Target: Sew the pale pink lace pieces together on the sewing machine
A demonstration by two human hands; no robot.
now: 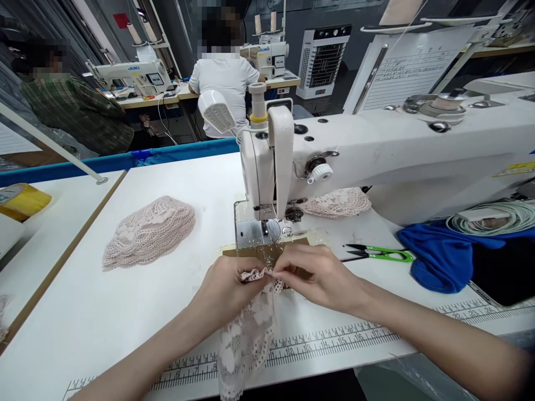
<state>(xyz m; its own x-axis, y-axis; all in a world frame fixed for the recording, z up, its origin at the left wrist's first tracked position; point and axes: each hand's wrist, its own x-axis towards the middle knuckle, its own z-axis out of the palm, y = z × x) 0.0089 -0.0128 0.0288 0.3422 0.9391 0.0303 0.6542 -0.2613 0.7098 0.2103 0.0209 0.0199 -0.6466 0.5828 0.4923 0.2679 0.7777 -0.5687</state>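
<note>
Both hands meet just in front of the sewing machine (267, 161), over the brown patch by its needle plate. My left hand (228, 284) is closed on a gathered edge of pale pink lace fabric (246, 334). The thumb and finger of my right hand (315, 273) pinch the same edge beside it. Below the hands the lace hangs down over the table's front edge, crossing the printed ruler. The presser foot (264, 228) stands behind the hands, apart from the lace they hold.
A stack of lace pieces (150, 231) lies on the left of the white table; another lace pile (336, 201) sits under the machine arm. Green thread snips (384, 254), blue cloth (438, 256) and a coiled pale cord (493, 217) are at right. Two people sit beyond.
</note>
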